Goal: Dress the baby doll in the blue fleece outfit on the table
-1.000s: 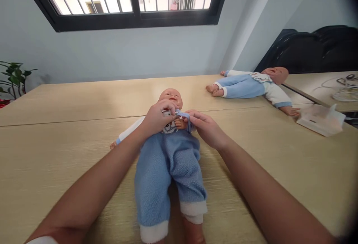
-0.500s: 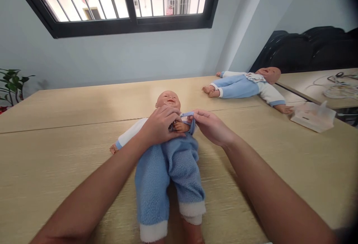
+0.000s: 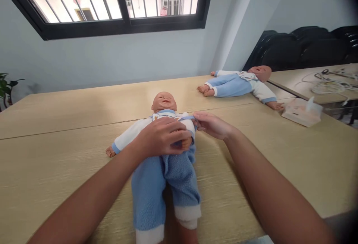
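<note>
Head view, the only one; clock positions are from the picture's centre. Dolls: two. The nearer baby doll [image 3: 173, 169] lies face up at 6 o'clock on the wooden table [image 3: 56, 177], head away from the person. Hands: two. The left hand [image 3: 165, 135] lies half curled across the doll's chest, covering much of the shirt front, its fingers over one doll hand; the exact grip cannot be told. The right hand [image 3: 209, 124] has finger and thumb pinched on the shirt's blue trim [image 3: 188, 117]. The second doll [image 3: 235, 84] lies at 2 o'clock, well apart, one hand near the single tissue box [image 3: 300, 114] at 3. Tangled cables [image 3: 330, 87] lie just above 3. Black chairs [image 3: 304, 48] overlap at 2, number uncertain. One plant [image 3: 5, 85] stands at 9, one barred window [image 3: 125, 27] at 11.
</note>
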Demonstrator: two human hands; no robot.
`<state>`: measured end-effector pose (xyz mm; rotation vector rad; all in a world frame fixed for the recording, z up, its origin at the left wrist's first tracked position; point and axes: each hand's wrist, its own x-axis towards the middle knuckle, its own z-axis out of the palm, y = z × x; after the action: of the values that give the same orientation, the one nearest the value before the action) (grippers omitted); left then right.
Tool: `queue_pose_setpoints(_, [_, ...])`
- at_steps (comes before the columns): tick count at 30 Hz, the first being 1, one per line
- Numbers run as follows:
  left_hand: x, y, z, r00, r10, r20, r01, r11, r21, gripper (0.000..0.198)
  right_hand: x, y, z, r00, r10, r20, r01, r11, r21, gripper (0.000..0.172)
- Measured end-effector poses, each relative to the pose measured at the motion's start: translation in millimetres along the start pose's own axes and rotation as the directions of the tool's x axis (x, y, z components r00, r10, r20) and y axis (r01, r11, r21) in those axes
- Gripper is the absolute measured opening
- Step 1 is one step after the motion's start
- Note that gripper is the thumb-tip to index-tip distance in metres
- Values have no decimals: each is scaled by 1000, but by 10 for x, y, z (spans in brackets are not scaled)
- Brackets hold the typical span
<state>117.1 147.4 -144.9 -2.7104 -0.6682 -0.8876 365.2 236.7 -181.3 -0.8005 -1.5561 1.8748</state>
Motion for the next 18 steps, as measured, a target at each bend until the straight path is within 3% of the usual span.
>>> queue_pose_setpoints(3, [30,99,-74,999,32,39,-31,999,-24,16,14,37,-47,1000,16,-15,-15,999,45,30])
queue_pose_setpoints(9, [62,282,-192,993,69,95,-51,982,-183,20,152,217,-67,975,-117,-190,149,975,165,28])
queue_pose_setpoints(11, [67,268,-213,999,29,45,-18,975,-221,28,202,285,-44,979,-80,-188,114,977,179,24])
queue_pose_setpoints(13, [69,196,-233,992,-87,-87,63,968,-242,33,227,321,-22,988,-47,-147,76,978,194,27])
queue_pose_setpoints(15, [65,87,-254,933,-264,-243,201,946,-254,32,222,322,-19,994,-31,-104,54,972,229,31])
queue_pose_setpoints(18, [42,-75,-289,780,-501,-375,387,857,-341,25,176,290,-66,999,32,-31,-22,961,277,34])
